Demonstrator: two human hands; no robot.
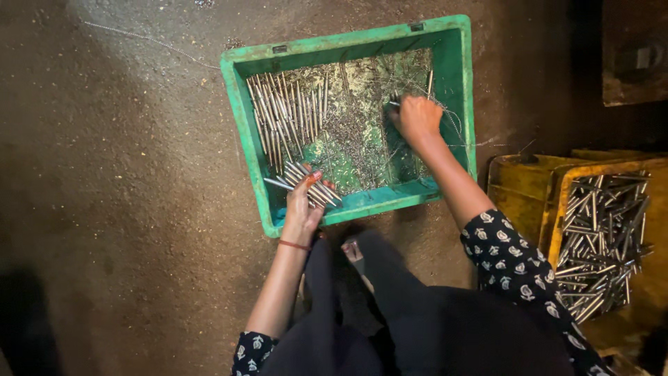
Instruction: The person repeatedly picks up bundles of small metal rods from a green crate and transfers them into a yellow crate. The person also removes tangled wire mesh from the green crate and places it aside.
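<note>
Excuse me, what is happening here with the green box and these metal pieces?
A person crouches over a green plastic crate on a dark floor. The left hand holds a bundle of thin metal rods at the crate's near edge. The right hand reaches into the far right part of the crate, among metal shavings and wire-like scraps. More rods lie in a row on the crate's left side. To the right stands a yellow bin, filled with similar metal rods.
</note>
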